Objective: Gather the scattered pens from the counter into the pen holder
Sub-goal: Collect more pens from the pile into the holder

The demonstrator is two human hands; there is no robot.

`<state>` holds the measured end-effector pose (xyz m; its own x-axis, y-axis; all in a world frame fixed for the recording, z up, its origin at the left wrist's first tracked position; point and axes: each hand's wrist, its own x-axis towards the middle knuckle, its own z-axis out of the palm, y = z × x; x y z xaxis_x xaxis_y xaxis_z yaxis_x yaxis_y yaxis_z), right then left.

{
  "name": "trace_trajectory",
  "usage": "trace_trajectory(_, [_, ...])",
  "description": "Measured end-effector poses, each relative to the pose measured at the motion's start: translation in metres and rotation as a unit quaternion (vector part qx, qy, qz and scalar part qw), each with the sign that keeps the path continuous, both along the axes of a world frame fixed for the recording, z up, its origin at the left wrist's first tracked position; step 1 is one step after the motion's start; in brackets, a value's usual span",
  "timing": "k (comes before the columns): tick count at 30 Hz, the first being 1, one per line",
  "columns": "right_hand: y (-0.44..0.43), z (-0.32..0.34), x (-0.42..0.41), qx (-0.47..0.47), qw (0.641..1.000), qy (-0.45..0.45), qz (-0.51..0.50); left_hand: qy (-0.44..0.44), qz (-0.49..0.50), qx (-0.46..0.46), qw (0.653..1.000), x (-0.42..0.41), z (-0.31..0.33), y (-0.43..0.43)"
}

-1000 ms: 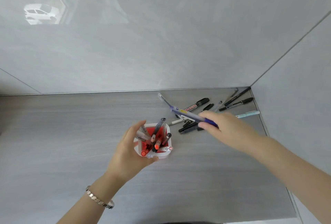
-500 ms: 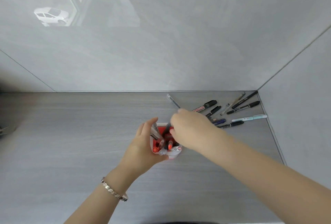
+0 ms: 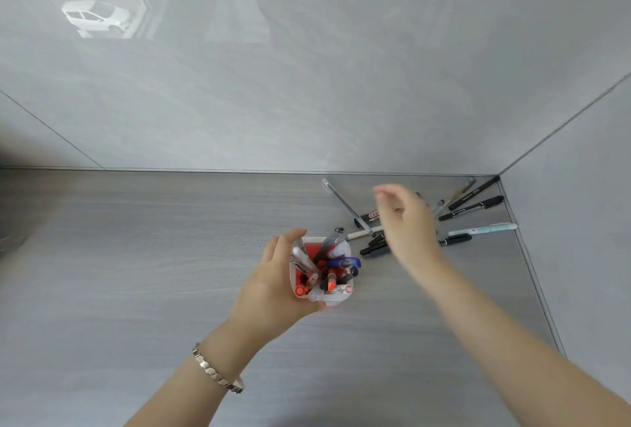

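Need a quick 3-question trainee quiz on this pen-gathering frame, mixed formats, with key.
1. True or false: the left hand holds the pen holder.
2. The right hand is: A) gripping a pen, B) open and empty above the loose pens, C) inside the holder.
3. Fill in: the light blue pen lies on the ___.

Key: 1 true; 2 B; 3 counter.

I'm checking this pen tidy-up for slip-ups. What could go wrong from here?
The pen holder is already crowded with pens leaning out, so pushing another in might knock one out or tip it, though the left hand steadies it. The right hand, empty and blurred, is over the loose pile; a hasty grab could scatter pens toward the corner.
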<state>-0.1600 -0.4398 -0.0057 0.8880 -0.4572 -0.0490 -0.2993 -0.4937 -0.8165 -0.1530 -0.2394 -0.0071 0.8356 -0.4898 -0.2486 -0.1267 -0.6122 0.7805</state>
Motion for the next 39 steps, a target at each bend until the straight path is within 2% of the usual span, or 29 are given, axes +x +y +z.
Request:
trace_trajectory(1, [-0.015, -0.005, 0.014, 0.004, 0.997, 0.069, -0.037, 0.002, -0.001, 0.004, 1.0, 0.0, 0.001, 0.0])
trace_trajectory(4, [-0.046, -0.033, 0.048, -0.044, 0.96, 0.271, -0.049, 0.008, -0.005, 0.011, 1.0, 0.001, 0.0, 0.001])
trace_trajectory(6, [-0.055, -0.053, 0.062, -0.081, 0.939, 0.33, -0.059, 0.008, -0.008, 0.013, 1.0, 0.002, -0.001, 0.001])
trace_trajectory(8, [-0.057, -0.069, 0.071, -0.098, 0.93, 0.342, -0.09, 0.006, -0.009, 0.015, 1.0, 0.002, -0.002, 0.001])
trace_trajectory(9, [-0.057, -0.076, 0.074, -0.087, 0.931, 0.337, -0.112, 0.006, -0.009, 0.016, 1.0, 0.002, -0.002, 0.002])
trace_trajectory(11, [-0.054, -0.076, 0.076, -0.007, 0.937, 0.304, -0.171, 0.007, -0.008, 0.016, 1.0, 0.003, -0.002, 0.001])
trace_trajectory(13, [-0.053, -0.066, 0.07, 0.058, 0.951, 0.226, -0.202, 0.007, -0.008, 0.015, 1.0, 0.003, -0.002, 0.002])
trace_trajectory(14, [-0.053, -0.056, 0.066, 0.059, 0.964, 0.168, -0.199, 0.008, -0.008, 0.014, 1.0, 0.003, -0.002, 0.002])
trace_trajectory(17, [-0.045, -0.017, 0.043, 0.043, 0.983, -0.038, -0.177, 0.008, -0.008, 0.015, 1.0, 0.003, -0.002, 0.001])
trace_trajectory(20, [-0.022, 0.029, 0.007, 0.122, 0.962, -0.221, -0.108, 0.005, -0.011, 0.016, 1.0, 0.003, -0.001, 0.001])
trace_trajectory(22, [0.0, 0.044, -0.017, 0.161, 0.947, -0.277, -0.016, 0.006, -0.012, 0.015, 1.0, 0.002, -0.001, 0.001])
trace_trajectory(25, [0.029, 0.033, -0.035, 0.173, 0.948, -0.26, 0.065, 0.007, -0.009, 0.011, 1.0, 0.002, -0.001, 0.001])
trace_trajectory(28, [0.044, 0.01, -0.039, 0.056, 0.967, -0.232, 0.083, 0.01, 0.001, 0.005, 1.0, 0.001, 0.0, 0.0])
trace_trajectory(31, [0.045, 0.002, -0.041, 0.042, 0.981, -0.167, 0.09, 0.007, 0.0, -0.005, 1.0, 0.0, 0.0, 0.0])
trace_trajectory(33, [0.046, 0.0, -0.044, -0.025, 0.982, -0.133, 0.132, 0.007, 0.002, -0.005, 1.0, 0.0, 0.0, 0.0])
trace_trajectory(39, [0.054, 0.002, -0.034, -0.126, 0.967, -0.159, 0.151, 0.014, 0.003, -0.003, 1.0, 0.0, 0.0, -0.001])
